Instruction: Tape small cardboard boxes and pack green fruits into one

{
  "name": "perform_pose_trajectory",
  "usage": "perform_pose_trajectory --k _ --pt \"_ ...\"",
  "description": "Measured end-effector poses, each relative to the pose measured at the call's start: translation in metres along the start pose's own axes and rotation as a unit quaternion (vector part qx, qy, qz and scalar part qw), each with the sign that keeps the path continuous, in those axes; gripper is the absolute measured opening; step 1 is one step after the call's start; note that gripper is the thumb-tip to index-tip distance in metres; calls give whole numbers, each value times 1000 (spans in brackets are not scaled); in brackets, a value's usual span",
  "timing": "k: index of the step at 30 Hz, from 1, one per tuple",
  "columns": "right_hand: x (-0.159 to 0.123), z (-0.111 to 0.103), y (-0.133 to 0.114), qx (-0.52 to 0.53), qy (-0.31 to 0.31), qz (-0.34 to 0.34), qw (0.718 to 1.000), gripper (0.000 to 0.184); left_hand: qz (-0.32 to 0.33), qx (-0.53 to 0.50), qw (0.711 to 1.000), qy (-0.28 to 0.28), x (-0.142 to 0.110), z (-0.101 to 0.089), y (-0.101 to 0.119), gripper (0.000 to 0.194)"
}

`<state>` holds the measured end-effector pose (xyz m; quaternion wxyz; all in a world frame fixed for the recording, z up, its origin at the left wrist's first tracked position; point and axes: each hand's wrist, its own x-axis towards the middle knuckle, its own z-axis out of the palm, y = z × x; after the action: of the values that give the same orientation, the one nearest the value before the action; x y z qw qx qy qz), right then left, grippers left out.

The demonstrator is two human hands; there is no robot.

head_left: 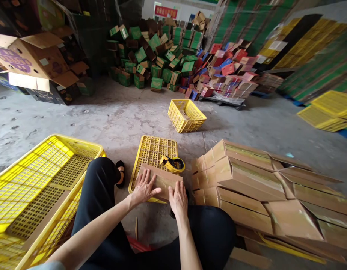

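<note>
My left hand point(145, 187) lies with its fingers spread on the left part of a flat-looking brown cardboard box point(163, 178). On the box's right end rests my right hand point(178, 197), its fingers stretched out. Both palms face down, and neither hand grips anything. Beneath the box is an upturned yellow plastic crate point(153, 150), its grid bottom facing up. A yellow and black tape dispenser point(173, 164) sits on that crate, just beyond the box and apart from my hands.
To the right are stacked brown cardboard boxes point(252, 176). A large yellow crate point(53, 140) stands at my left with a cardboard strip inside. Farther ahead are a smaller yellow crate point(187, 125), heaped green boxes point(156, 71) and red boxes point(227, 69). Large cartons point(41, 56) stand back left.
</note>
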<state>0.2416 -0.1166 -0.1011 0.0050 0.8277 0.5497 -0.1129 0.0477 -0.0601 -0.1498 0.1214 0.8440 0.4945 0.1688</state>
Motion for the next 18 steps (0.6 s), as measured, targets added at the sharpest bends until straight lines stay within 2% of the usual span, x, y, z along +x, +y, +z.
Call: perform_pose_trajectory --k 4,8,13,18 --pt "7 3 -6 -4 6 5 1000 72 28 -10 999 -29 6 2 20 85" --pt "-13 13 -7 -22 8 -7 1000 67 71 -11 996 -57 9 -1 23 79" --pt "-51 21 -1 -35 2 -17 999 67 94 -33 991 -87 5 -18 -5 69" --pt "-71 26 -8 -33 0 -21 999 66 14 -22 997 -75 -12 -27 -34 68"
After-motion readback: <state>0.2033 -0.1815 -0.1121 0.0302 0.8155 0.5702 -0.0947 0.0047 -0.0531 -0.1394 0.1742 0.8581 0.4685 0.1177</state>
